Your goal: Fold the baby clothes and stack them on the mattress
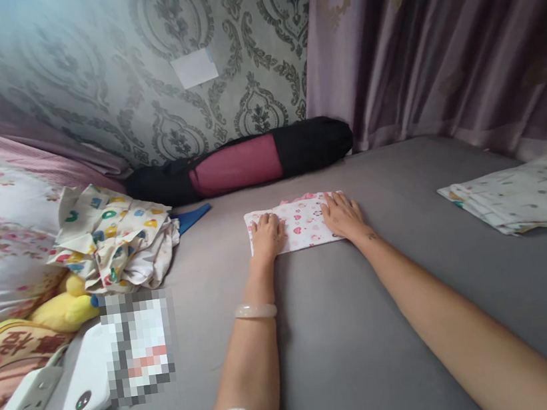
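A folded white cloth (301, 223) with pink and red hearts lies flat on the grey bed sheet (330, 332). On its left end rests my left hand (267, 234), palm down with the fingers stretched forward. My right hand (343, 215) presses flat on the right end, its fingers a little spread. Neither hand grips the fabric. A bit of pink frilly edge shows behind the cloth's far side. A pale bangle (256, 311) circles my left wrist.
To the right lies a folded pale patterned cloth (524, 195). A crumpled printed cloth (116, 236) sits left, by a yellow plush toy (63, 310). A black and maroon long bag (238, 162) lies along the wall. A power strip (25, 406) and white power bank (87, 374) are front left.
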`<move>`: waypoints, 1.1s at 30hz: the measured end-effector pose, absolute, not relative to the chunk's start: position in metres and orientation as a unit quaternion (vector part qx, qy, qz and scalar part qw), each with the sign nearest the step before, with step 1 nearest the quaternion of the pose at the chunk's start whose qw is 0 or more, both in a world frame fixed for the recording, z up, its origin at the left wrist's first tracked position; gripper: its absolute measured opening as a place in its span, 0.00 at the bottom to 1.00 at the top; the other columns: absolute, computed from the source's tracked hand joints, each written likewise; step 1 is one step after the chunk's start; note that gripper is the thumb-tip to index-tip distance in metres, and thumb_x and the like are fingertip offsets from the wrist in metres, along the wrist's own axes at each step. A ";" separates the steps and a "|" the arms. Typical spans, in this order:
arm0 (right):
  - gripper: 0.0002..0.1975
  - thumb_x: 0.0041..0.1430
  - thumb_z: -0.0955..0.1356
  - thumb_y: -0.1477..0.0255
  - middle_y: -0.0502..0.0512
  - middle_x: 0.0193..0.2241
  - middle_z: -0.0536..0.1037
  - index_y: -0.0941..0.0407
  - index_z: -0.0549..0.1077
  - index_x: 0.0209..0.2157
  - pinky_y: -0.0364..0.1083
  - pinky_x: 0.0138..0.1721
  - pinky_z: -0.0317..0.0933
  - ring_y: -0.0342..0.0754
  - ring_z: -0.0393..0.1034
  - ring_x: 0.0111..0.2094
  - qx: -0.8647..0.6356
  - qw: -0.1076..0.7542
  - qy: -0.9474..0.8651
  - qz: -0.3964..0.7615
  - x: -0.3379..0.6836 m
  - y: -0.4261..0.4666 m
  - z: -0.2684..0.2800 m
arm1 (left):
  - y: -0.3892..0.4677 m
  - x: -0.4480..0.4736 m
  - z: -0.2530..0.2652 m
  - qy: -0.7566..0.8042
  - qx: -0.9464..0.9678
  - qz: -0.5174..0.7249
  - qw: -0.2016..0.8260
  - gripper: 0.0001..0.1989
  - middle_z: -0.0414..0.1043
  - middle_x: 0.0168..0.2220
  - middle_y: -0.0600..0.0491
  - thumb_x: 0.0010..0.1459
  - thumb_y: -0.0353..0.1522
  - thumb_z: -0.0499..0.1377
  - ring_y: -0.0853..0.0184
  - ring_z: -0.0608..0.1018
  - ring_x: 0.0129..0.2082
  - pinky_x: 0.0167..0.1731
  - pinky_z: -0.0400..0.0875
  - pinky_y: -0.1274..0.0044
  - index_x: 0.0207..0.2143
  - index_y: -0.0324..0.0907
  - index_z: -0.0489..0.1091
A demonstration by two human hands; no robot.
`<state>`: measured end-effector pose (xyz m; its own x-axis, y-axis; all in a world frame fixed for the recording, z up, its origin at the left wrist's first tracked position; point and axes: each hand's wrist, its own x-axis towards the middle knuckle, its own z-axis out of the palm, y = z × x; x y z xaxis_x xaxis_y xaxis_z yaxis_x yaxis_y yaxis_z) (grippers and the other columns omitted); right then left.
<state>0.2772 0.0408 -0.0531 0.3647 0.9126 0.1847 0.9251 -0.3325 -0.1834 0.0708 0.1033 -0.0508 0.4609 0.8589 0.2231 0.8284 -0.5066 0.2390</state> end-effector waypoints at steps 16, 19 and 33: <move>0.29 0.68 0.50 0.63 0.64 0.64 0.58 0.66 0.61 0.61 0.57 0.61 0.45 0.57 0.47 0.65 -0.822 0.103 -0.560 -0.027 0.283 0.043 -0.052 | 0.104 0.075 -0.055 0.503 0.851 0.139 0.056 0.20 0.58 0.63 0.46 0.67 0.40 0.42 0.60 0.60 0.64 0.61 0.52 0.63 0.56 0.44 0.62; 0.27 0.68 0.51 0.65 0.66 0.58 0.67 0.64 0.71 0.54 0.56 0.57 0.52 0.59 0.58 0.59 -0.823 0.111 -0.556 -0.036 0.286 0.048 -0.045 | 0.108 0.075 -0.047 0.499 0.852 0.149 0.045 0.19 0.68 0.56 0.46 0.67 0.38 0.42 0.60 0.68 0.57 0.56 0.59 0.65 0.50 0.44 0.67; 0.14 0.56 0.67 0.77 0.66 0.49 0.76 0.58 0.77 0.45 0.57 0.51 0.59 0.60 0.67 0.54 -0.815 -0.016 -0.579 0.024 0.332 0.109 -0.010 | 0.198 0.086 -0.005 0.512 0.850 0.027 0.126 0.12 0.79 0.38 0.51 0.45 0.27 0.65 0.61 0.79 0.38 0.42 0.71 0.74 0.36 0.46 0.78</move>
